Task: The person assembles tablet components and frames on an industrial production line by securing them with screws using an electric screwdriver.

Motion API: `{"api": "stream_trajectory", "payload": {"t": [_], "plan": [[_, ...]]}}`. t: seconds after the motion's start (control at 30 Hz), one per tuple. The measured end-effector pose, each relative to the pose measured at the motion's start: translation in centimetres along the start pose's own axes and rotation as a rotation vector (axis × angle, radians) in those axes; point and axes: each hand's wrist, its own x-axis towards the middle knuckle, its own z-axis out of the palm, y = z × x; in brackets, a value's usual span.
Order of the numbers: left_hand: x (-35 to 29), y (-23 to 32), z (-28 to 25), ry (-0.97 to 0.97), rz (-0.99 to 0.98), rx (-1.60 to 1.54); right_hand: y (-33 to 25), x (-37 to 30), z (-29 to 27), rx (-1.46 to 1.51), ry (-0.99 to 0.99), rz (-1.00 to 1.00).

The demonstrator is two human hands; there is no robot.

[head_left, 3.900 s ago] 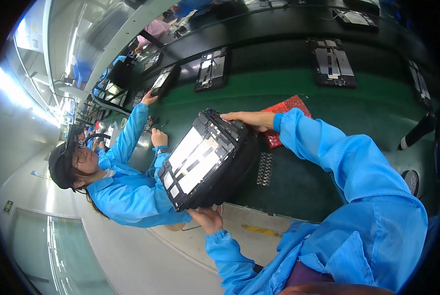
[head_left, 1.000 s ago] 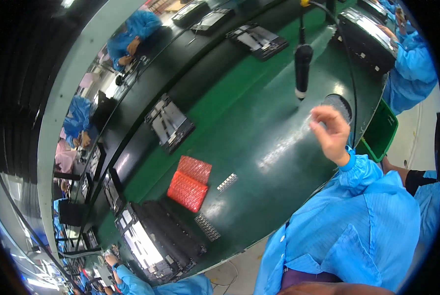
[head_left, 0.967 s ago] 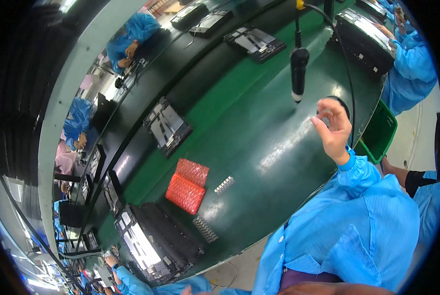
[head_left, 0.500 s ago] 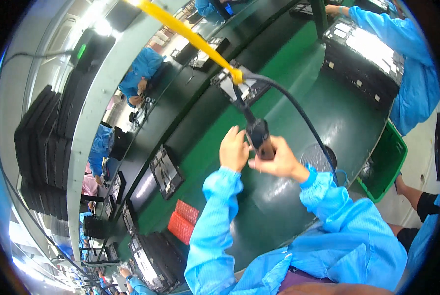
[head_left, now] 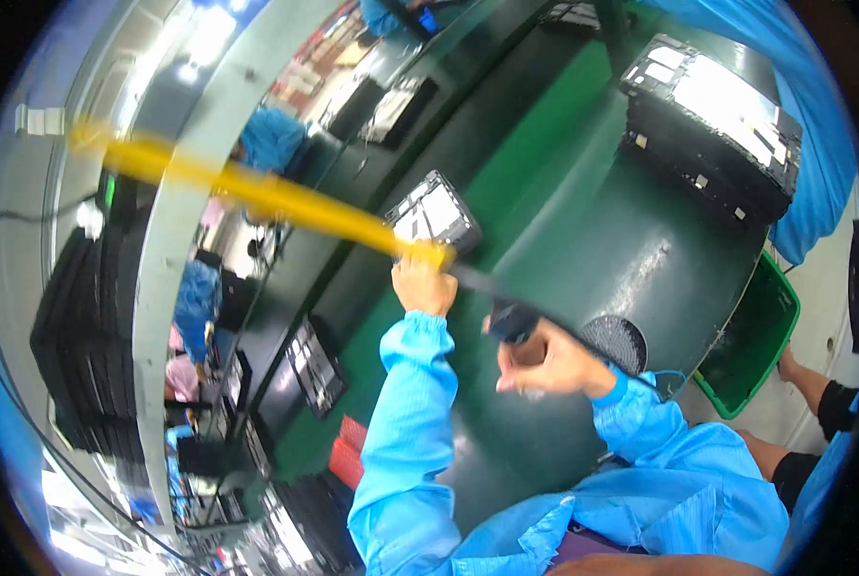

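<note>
In my right hand (head_left: pixel 549 360), thumb and fingers curl round a black corded hand tool (head_left: pixel 514 322); its lower part is hidden. My left hand (head_left: pixel 425 288) reaches forward to the near edge of a black-framed flat panel (head_left: pixel 439 211) with white film on its face. Its fingers look curled at that edge, but the fingertips are covered by the end of a yellow strap (head_left: pixel 305 206). That strap slants across from the upper left, blurred, and joins the tool's black cable (head_left: pixel 477 278).
At the right back stands a stack of similar panels (head_left: pixel 708 182) beside a person in blue. A green bin (head_left: pixel 780 326) hangs low at the bench edge. A dark round mesh disc (head_left: pixel 617 344) lies near my right wrist. Red bubble wrap (head_left: pixel 348 451) and another panel (head_left: pixel 314 370) are leftward.
My left hand has left the tool and moved forward to the panel, which has turned and come nearer. The strap has swung left and down. My right hand has lowered slightly with the tool.
</note>
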Motion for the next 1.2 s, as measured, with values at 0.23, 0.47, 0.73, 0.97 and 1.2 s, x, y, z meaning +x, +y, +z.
{"api": "stream_trajectory", "payload": {"t": [0.23,0.47,0.73,0.97,1.2], "plan": [[-14.7,10.5,-13.8,-0.192,-0.155,-0.03,-3.3,0.6,-1.1,-0.156,0.076,-0.486],[-22.1,18.2,-17.8,-0.347,-0.241,-0.139,-8.8,2.1,-5.4,-0.513,0.391,-0.645],[-22.3,20.3,-15.0,-0.275,-0.295,-0.261,-7.2,6.2,-9.3,-0.572,0.525,-0.743],[-21.8,19.6,-14.7,-0.292,-0.336,-0.316,-4.8,7.6,-12.0,-0.575,0.645,-0.694],[-20.0,15.4,-14.7,0.067,-0.469,-0.54,-5.2,3.6,-3.2,-0.29,0.339,-0.63]]}}
